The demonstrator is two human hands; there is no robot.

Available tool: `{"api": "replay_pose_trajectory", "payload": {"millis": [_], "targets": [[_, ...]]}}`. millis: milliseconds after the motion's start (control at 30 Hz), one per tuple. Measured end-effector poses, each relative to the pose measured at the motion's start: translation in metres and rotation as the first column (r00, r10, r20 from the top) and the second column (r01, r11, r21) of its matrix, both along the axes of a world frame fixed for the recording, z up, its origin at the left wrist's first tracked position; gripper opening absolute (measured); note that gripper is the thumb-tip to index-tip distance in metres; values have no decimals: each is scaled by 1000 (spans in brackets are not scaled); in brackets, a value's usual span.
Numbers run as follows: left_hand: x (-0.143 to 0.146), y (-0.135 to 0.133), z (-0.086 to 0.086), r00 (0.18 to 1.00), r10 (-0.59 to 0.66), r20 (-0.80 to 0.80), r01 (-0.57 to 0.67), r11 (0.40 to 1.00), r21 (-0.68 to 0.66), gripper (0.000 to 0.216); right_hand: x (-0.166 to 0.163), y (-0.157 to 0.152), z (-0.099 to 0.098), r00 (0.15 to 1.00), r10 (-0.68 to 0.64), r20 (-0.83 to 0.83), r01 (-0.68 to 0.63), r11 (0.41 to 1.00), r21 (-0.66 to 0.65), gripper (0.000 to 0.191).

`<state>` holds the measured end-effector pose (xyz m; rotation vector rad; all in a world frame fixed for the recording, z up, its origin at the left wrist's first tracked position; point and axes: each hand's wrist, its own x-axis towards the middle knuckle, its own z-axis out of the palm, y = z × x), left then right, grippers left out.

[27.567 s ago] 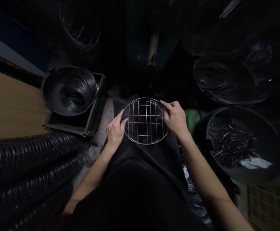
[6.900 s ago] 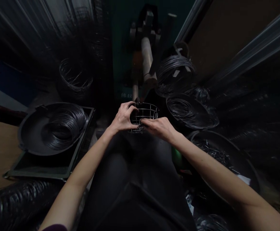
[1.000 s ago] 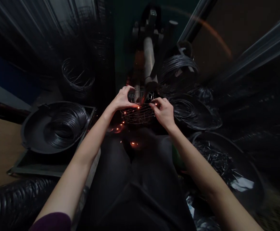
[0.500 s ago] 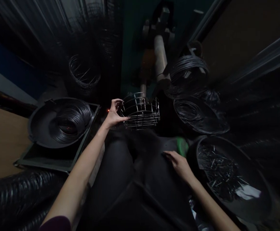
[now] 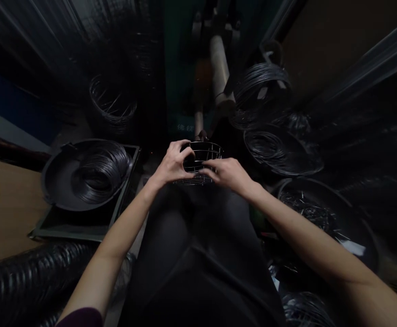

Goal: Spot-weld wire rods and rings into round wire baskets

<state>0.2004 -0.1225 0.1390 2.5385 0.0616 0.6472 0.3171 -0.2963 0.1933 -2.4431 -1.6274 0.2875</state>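
A round wire basket point(image 5: 202, 156) of bright metal rods sits on its side-rings between the two hands, held up just above the person's lap, its open top facing upward and a little away. The left hand point(image 5: 173, 163) curls around the near left of the basket, fingers hooked over the top ring and closed on the wires. The right hand point(image 5: 226, 175) comes in from the other side, half closed, its fingers lying across the front of the rings and gripping them. Just beyond the basket rises a pale cylindrical machine arm point(image 5: 219, 63). To the left, a black pan point(image 5: 53, 177) holds a coil of dark wire point(image 5: 103, 170) and rests on a dark green crate point(image 5: 72, 234). To the right, another black pan point(image 5: 321, 190) holds cut wire pieces point(image 5: 304, 209).
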Motion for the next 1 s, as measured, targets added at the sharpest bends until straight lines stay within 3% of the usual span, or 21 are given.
{"api": "replay_pose_trajectory", "payload": {"millis": [100,233,1000], "targets": [[6,0,-1,1000,17,-1,-17,999,-35,45,-2,-10,-3,967,125,222,-93,984,-149,40],[19,-1,1,1000,-1,-23,-1,997,-80,47,5,-16,-1,930,186,318,-123,971,-207,42],[44,14,4,1000,-12,-6,12,996,-91,61,28,2,2,921,158,357,-115,984,-138,38]]}}
